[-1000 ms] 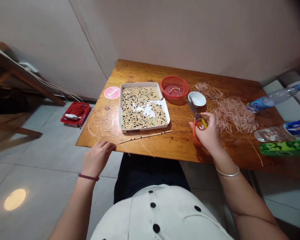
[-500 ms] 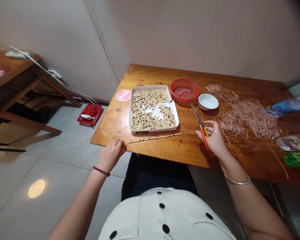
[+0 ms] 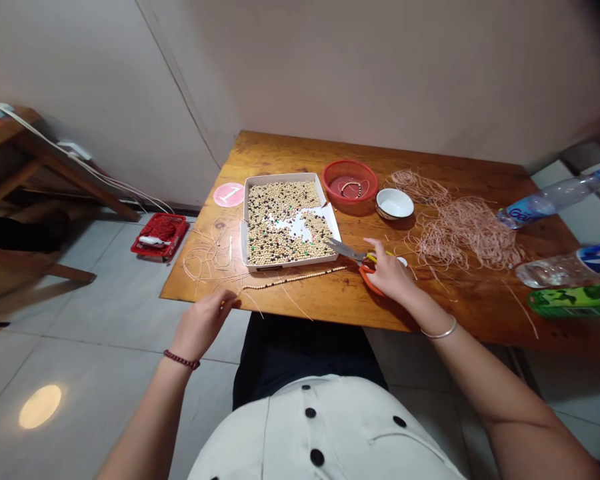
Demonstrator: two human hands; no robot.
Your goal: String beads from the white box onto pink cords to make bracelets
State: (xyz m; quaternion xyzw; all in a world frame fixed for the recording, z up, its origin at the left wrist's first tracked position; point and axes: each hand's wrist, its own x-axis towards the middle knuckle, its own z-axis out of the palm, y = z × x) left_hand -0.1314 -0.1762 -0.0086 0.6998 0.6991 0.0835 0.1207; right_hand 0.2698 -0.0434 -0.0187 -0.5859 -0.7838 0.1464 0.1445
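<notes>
Swung leftward since the earlier frame, the scissors (image 3: 347,249) now point at the near right corner of the box (image 3: 331,219) rather than toward the bowl (image 3: 396,202).

At the left, the left hand (image 3: 203,323) pinches the left end of the strand (image 3: 294,278) between thumb and fingertips at the table (image 3: 290,150) edge. The strand runs rightward along the box's near side, just apart from it. It looks light and limp, its beads smooth and likely to slip along the cord, so the end is a sound place to pinch. Next comes the box, full of loose beads (image 3: 265,247).

Farther right, the right hand (image 3: 391,272) has its fingers curled about the scissors' handles, index finger reaching forward. These should be stiff, somewhat heavier, best taken by the loops, clear of the blades. Whether it also holds cord, I cannot tell. Beyond it lies tangled cord (image 3: 473,230).
</notes>
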